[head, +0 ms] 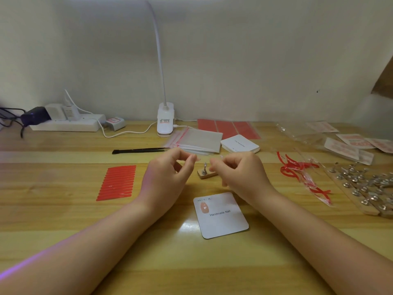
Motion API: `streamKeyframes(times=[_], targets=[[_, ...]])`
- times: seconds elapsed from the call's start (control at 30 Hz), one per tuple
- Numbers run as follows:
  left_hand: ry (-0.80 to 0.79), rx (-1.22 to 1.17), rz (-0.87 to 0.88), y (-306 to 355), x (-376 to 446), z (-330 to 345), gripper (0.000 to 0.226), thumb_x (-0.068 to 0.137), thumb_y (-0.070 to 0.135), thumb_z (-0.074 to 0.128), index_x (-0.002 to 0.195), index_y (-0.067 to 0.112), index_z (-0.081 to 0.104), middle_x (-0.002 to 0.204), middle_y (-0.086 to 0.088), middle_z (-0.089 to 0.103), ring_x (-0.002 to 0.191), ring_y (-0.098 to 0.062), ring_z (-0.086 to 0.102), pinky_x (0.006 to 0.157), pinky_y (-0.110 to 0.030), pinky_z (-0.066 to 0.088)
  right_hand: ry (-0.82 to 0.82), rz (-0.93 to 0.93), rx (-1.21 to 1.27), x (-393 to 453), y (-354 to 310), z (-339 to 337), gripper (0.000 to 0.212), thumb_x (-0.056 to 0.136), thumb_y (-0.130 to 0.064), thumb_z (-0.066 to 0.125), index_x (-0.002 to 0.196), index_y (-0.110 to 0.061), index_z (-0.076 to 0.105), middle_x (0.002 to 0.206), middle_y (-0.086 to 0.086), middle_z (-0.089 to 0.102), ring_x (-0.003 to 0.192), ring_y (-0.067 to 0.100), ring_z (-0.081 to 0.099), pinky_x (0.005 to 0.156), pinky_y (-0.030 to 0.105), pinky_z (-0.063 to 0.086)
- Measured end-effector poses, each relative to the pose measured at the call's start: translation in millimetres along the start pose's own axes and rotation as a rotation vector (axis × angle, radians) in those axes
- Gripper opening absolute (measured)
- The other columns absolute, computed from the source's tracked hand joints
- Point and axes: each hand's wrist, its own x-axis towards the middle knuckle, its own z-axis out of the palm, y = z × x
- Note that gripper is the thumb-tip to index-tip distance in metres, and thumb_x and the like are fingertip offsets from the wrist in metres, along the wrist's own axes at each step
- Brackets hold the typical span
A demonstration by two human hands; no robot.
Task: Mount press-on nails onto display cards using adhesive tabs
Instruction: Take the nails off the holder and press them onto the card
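Note:
A white display card (pixel 225 222) printed "Handmade Nail" lies near me with one pink press-on nail (pixel 204 207) stuck at its upper left. Above it, my left hand (pixel 170 173) has thumb and forefinger curled together, pinching what looks like a small pale nail (pixel 198 159). My right hand (pixel 240 173) faces it a short gap away, fingers curled, pinching a tiny clear piece (pixel 221 156), probably an adhesive tab. A small wooden block with a metal nail holder (pixel 204 173) stands between and just behind both hands. Red adhesive tab strips (pixel 118 182) lie to the left.
Black tweezers (pixel 138 150), clear bags (pixel 197 139), a card stack (pixel 240 144) and red sheets (pixel 227 127) lie behind the hands. Peeled red backing strips (pixel 297 170) and wooden strips of metal holders (pixel 361 188) sit right. A clip lamp (pixel 165 121) and power strip (pixel 66 122) stand at the wall.

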Motion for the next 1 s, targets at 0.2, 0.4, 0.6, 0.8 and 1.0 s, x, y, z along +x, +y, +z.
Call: streamKeyframes(times=[0.2,0.4,0.6,0.8,1.0], targets=[[-0.021,0.106,0.257,5.8,-4.1,-0.3,0.025,0.091,0.032,0.058,0.088,0.012,0.072,0.087,0.002,0.069,0.079,-0.023,0.063,0.067,-0.045,0.05,-0.151,0.166,0.422,-3.9,-14.6,4.9,0.029,0.093,-0.029,0.061,0.078,-0.009,0.076,0.05,0.0,0.059,0.042,0.008,0.045,0.044,0.016,0.037],[0.02,0.174,0.392,6.6,-3.3,-0.8,0.024,0.087,0.03,0.066,0.09,0.007,0.074,0.089,-0.002,0.07,0.078,-0.024,0.065,0.066,-0.047,0.053,-0.221,0.234,0.538,-3.7,-16.5,1.6,0.024,0.093,-0.022,0.062,0.077,-0.006,0.071,0.052,0.001,0.058,0.045,0.012,0.043,0.041,0.016,0.034],[-0.099,0.095,0.308,5.7,-3.6,-0.1,0.029,0.085,0.028,0.064,0.105,0.009,0.069,0.101,0.0,0.068,0.08,-0.021,0.064,0.074,-0.049,0.052,-0.363,0.156,0.449,-0.5,-17.8,-10.1,0.025,0.095,-0.023,0.06,0.085,-0.003,0.073,0.053,0.001,0.059,0.041,0.008,0.044,0.04,0.014,0.034],[-0.091,0.114,0.296,6.9,-4.4,-2.1,0.028,0.087,0.029,0.061,0.104,0.009,0.072,0.101,0.001,0.069,0.078,-0.018,0.065,0.075,-0.049,0.051,-0.47,0.166,0.257,9.0,-19.6,-23.3,0.027,0.096,-0.032,0.056,0.085,-0.013,0.07,0.063,0.003,0.069,0.045,0.011,0.049,0.041,0.017,0.035],[-0.085,0.131,0.212,8.5,-4.7,-3.0,0.038,0.092,0.038,0.053,0.112,0.01,0.07,0.11,0.0,0.067,0.094,-0.021,0.065,0.083,-0.048,0.05,-0.717,0.034,-0.373,13.1,-23.9,-50.9,0.039,0.065,-0.066,0.074,0.087,-0.033,0.073,0.071,-0.023,0.066,0.06,-0.007,0.057,0.05,0.009,0.04]])
